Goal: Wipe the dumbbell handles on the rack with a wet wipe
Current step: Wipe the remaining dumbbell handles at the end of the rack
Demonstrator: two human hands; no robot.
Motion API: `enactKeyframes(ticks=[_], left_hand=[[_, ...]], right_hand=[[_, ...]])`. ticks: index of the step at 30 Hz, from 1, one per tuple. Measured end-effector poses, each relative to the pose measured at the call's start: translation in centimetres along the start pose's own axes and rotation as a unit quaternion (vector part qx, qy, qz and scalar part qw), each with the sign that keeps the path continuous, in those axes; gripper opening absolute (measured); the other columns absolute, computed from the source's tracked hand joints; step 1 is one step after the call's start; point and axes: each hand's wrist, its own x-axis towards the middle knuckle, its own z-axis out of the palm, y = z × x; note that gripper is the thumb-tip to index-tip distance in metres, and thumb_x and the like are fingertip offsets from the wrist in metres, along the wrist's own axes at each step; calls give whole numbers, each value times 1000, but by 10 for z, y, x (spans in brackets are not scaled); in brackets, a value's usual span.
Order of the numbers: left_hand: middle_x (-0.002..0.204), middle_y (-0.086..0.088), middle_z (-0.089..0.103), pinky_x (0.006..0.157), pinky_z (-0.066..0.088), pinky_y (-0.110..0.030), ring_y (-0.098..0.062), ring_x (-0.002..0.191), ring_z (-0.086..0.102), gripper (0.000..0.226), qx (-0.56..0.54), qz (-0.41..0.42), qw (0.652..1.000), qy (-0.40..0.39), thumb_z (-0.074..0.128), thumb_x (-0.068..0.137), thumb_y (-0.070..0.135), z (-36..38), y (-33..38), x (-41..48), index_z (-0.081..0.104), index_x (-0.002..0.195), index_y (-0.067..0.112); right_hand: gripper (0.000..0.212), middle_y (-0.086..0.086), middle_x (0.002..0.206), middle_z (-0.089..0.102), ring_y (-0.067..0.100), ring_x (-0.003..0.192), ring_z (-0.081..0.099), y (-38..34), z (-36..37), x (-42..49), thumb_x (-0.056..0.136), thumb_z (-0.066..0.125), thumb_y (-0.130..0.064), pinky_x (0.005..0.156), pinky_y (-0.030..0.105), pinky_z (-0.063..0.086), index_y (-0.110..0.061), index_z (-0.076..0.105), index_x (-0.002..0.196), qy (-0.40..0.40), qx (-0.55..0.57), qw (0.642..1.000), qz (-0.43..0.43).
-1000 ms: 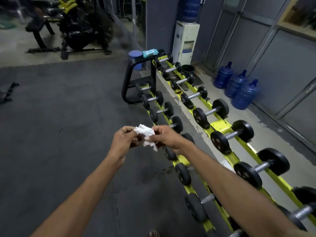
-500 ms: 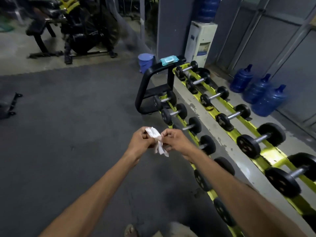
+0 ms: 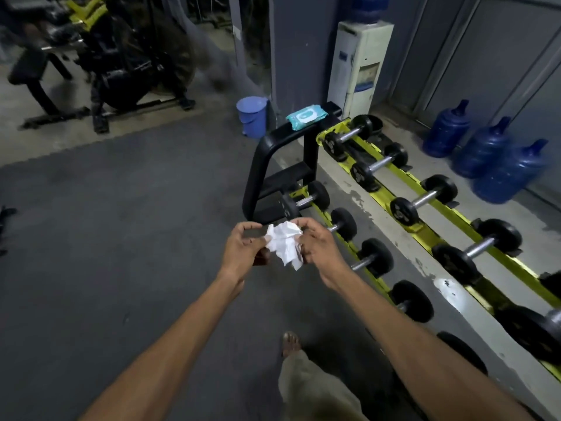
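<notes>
Now | wet wipe crumpled | between left hand, right hand | both pinching

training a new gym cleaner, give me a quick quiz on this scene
1. True or false: the wipe is pressed on a dumbbell handle.
2. The pack of wipes lies: A on a bench, B on the rack, on its black end frame, C on the water cooler.
3. How many blue water jugs stand on the floor?
Key: 1 false, the left hand and right hand hold it in the air; 2 B; 3 three.
</notes>
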Motion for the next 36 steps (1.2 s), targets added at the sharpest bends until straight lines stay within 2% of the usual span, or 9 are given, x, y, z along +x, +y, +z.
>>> enactKeyframes(ticks=[6, 11, 14, 17, 21, 24, 26, 31, 36], left_hand=[[72, -12, 68, 70, 61, -44, -19, 60, 62, 15, 31, 61, 998, 0, 65, 99, 2, 7, 59, 122, 65, 114, 7], [90, -3, 79, 80, 61, -39, -20, 74, 67, 32, 79, 42, 994, -59, 57, 102, -1, 13, 75, 222, 83, 97, 17], [95, -10, 80, 85, 58, -43, -19, 82, 67, 4, 115, 33, 985, -122, 81, 92, 26, 13, 77, 278, 85, 90, 27], [76, -1, 74, 70, 47, -34, -13, 72, 59, 25, 202, 63, 966, -149, 91, 69, 51, 8, 78, 343, 80, 81, 33], [75, 9, 65, 65, 43, -28, 0, 66, 57, 17, 289, 116, 937, -162, 84, 84, 23, 2, 93, 430, 70, 75, 22], [83, 7, 60, 70, 47, -30, -4, 74, 60, 17, 291, 146, 928, -183, 77, 78, 29, 4, 106, 477, 63, 69, 29], [74, 6, 58, 66, 46, -35, -8, 67, 56, 17, 289, 161, 918, -219, 70, 75, 35, 7, 109, 506, 57, 65, 29], [65, 4, 60, 60, 49, -35, -6, 61, 54, 22, 284, 123, 914, -263, 76, 89, 24, 26, 107, 559, 59, 74, 27], [79, -4, 76, 69, 64, -42, -19, 70, 70, 12, 226, 24, 940, -256, 82, 87, 16, 51, 95, 599, 75, 85, 26]], right_hand=[[38, 5, 102, 71, 25, 83, 66, -36, -7, 131, 81, 55, -11, 68, 37, 50, -28, 62, 114, 34, 19, 999, 19], [15, 26, 90, 64, 28, 74, 58, -55, -5, 224, 88, 51, -6, 61, 38, 45, -6, 63, 97, 31, 34, 998, 31], [19, 31, 99, 68, 35, 79, 63, -55, -5, 277, 86, 56, -8, 70, 47, 51, -5, 68, 102, 38, 43, 997, 48], [27, 23, 108, 72, 30, 88, 70, -55, -3, 326, 88, 62, 7, 69, 40, 59, 0, 66, 114, 44, 39, 997, 46], [11, 16, 90, 73, 25, 76, 69, -51, 0, 384, 89, 69, 3, 62, 38, 58, -4, 70, 98, 93, -51, 994, 24], [11, 6, 74, 66, 19, 67, 64, -51, 2, 417, 86, 73, -21, 59, 43, 53, -16, 66, 80, 145, -152, 978, 0], [19, 4, 71, 61, 15, 67, 59, -51, 4, 437, 83, 71, -28, 60, 42, 50, -15, 61, 74, 160, -201, 966, -16], [22, 4, 67, 50, 15, 61, 50, -54, -2, 478, 88, 67, -4, 54, 31, 43, -13, 50, 78, 211, -95, 972, 37], [12, 22, 83, 67, 33, 71, 69, -41, -29, 503, 93, 69, -2, 64, 52, 60, 2, 58, 98, 247, -9, 967, 66]])
